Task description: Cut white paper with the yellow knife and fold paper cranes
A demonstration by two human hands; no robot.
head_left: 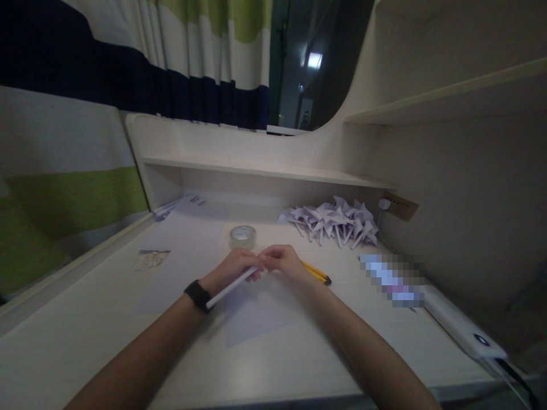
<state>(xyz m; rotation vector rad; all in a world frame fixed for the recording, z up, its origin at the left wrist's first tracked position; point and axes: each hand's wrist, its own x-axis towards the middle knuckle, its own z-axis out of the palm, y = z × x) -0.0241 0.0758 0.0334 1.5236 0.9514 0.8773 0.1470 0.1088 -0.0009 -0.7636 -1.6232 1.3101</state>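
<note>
both hands met mid-desk: the left hand (233,269) and right hand (282,259) pinched a thin white rolled paper stick (231,287), its free end slanting toward seven o'clock. it looked light and easily crushed, best gripped near its ends. a tape roll (242,234) sat at twelve o'clock.

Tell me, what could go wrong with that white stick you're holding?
The thin white stick is pinched at only one end between both hands, left hand and right hand, so it might bend or slip from the grip. The yellow pencil lies just beside the right hand, and a nudge could roll it.
</note>
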